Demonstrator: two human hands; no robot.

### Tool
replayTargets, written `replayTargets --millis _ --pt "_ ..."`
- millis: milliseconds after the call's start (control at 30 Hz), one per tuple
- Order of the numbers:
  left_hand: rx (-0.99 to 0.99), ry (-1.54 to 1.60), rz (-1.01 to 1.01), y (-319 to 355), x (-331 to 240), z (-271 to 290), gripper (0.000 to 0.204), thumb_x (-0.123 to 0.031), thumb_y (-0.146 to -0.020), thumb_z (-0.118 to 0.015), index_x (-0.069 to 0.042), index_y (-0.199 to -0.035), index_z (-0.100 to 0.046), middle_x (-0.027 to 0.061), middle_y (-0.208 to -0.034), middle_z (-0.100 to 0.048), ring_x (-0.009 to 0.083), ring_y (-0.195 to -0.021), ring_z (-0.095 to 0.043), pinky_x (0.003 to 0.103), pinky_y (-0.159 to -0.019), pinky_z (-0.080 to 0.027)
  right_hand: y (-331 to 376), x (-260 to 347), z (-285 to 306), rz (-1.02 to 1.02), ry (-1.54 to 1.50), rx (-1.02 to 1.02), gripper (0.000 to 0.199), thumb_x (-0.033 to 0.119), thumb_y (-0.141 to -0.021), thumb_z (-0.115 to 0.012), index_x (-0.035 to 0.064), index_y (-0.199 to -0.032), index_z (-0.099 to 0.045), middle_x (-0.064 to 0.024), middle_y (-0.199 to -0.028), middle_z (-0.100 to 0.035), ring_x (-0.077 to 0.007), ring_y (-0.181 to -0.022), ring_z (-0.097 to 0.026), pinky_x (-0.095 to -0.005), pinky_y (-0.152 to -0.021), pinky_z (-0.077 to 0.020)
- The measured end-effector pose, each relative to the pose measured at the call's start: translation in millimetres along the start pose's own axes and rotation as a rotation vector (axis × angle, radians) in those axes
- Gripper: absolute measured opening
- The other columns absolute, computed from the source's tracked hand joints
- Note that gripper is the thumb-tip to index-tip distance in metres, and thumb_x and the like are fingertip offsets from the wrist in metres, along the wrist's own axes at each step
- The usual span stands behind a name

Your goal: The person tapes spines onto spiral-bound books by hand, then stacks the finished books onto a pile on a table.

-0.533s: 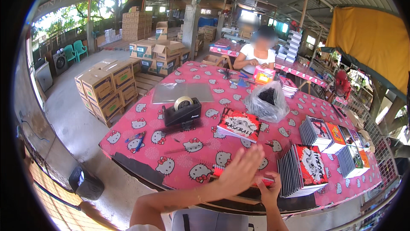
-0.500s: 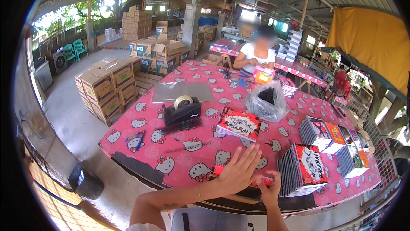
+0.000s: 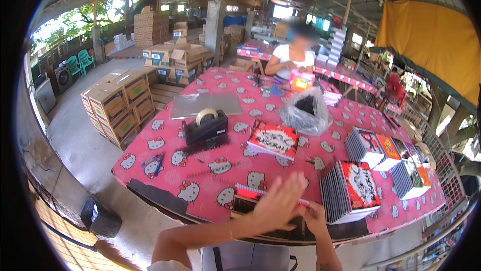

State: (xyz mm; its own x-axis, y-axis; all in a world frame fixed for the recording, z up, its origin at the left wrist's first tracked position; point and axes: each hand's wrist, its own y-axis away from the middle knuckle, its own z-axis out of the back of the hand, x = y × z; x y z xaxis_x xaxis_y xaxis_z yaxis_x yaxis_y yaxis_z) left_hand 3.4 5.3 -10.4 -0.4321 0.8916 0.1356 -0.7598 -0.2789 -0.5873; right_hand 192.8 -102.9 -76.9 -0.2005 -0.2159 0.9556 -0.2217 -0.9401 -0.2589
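At the near edge of the table, a red-covered notebook (image 3: 246, 191) lies mostly hidden beneath my left hand (image 3: 280, 202). That hand is flat, its fingers stretched out and somewhat smeared by motion. My right hand (image 3: 314, 217) pinches the notebook's right end between thumb and fingers. Just to the right rises a stack of spiral notebooks (image 3: 358, 186) with red, white and black covers. Beyond my hands lies a smaller pile of matching notebooks (image 3: 273, 139).
A black tape dispenser (image 3: 206, 129) stands left of centre, near clear plastic sheets (image 3: 206, 106). Small blue-handled pliers (image 3: 157, 164) lie at the left. A plastic bag (image 3: 306, 113) holds black items. More notebook stacks (image 3: 411, 181) stand right. A person (image 3: 295, 60) sits across the table.
My left hand has lifted slightly and blurs over the notebook. My right hand stays at its right end. The whole view has shifted a little.
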Motion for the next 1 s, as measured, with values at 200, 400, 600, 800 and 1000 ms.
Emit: replayTargets --millis 200,400,600,800,1000 --pt "0.003 0.152 -0.119 48 -31 -12 0.079 -0.055 -0.100 -0.048 0.005 -0.151 -0.043 0.0227 -0.158 -0.043 0.0359 -0.151 -0.036 0.056 -0.117 -0.031 -5 13 -6 0.058 0.057 -0.038 0.023 0.003 -0.100 -0.066 -0.0042 -0.121 -0.070 -0.0037 -0.097 -0.072 -0.0065 -0.086 -0.061 -0.0242 -0.075 -0.0517" --pt "0.061 0.216 -0.017 37 -8 -11 0.087 -0.059 -0.096 -0.053 0.007 -0.151 -0.041 0.0271 -0.161 -0.037 0.0401 -0.152 -0.032 0.060 -0.120 -0.024 -16 7 -18 0.000 0.140 -0.052 0.019 0.003 -0.095 -0.071 -0.0021 -0.114 -0.073 -0.0040 -0.076 -0.067 -0.0035 -0.073 -0.056 -0.0239 -0.064 -0.0503" --pt "0.058 0.180 0.027 9 -7 -7 0.084 -0.058 -0.100 -0.049 0.008 -0.152 -0.039 0.0294 -0.162 -0.033 0.0426 -0.153 -0.030 0.062 -0.121 -0.020 -14 12 -23 0.096 0.156 -0.126 0.017 0.007 -0.094 -0.074 -0.0010 -0.109 -0.074 -0.0051 -0.071 -0.065 -0.0037 -0.070 -0.058 -0.0238 -0.063 -0.0505" --pt "0.114 0.161 0.033 6 -7 6 0.084 -0.053 -0.099 -0.053 0.010 -0.152 -0.037 0.0291 -0.161 -0.034 0.0430 -0.153 -0.029 0.062 -0.121 -0.020 -13 21 -26 0.090 0.209 -0.105 0.016 0.010 -0.094 -0.075 0.0015 -0.107 -0.075 -0.0119 -0.073 -0.070 -0.0056 -0.060 -0.054 -0.0281 -0.053 -0.0431" --pt "0.152 0.271 -0.011 44 -30 -3 0.088 -0.054 -0.097 -0.057 0.010 -0.154 -0.035 0.0303 -0.162 -0.032 0.0447 -0.152 -0.030 0.062 -0.121 -0.021 -14 16 -30 0.269 0.182 -0.190 0.015 0.011 -0.093 -0.075 0.0009 -0.104 -0.074 -0.0131 -0.070 -0.066 -0.0096 -0.059 -0.056 -0.0290 -0.054 -0.0447"
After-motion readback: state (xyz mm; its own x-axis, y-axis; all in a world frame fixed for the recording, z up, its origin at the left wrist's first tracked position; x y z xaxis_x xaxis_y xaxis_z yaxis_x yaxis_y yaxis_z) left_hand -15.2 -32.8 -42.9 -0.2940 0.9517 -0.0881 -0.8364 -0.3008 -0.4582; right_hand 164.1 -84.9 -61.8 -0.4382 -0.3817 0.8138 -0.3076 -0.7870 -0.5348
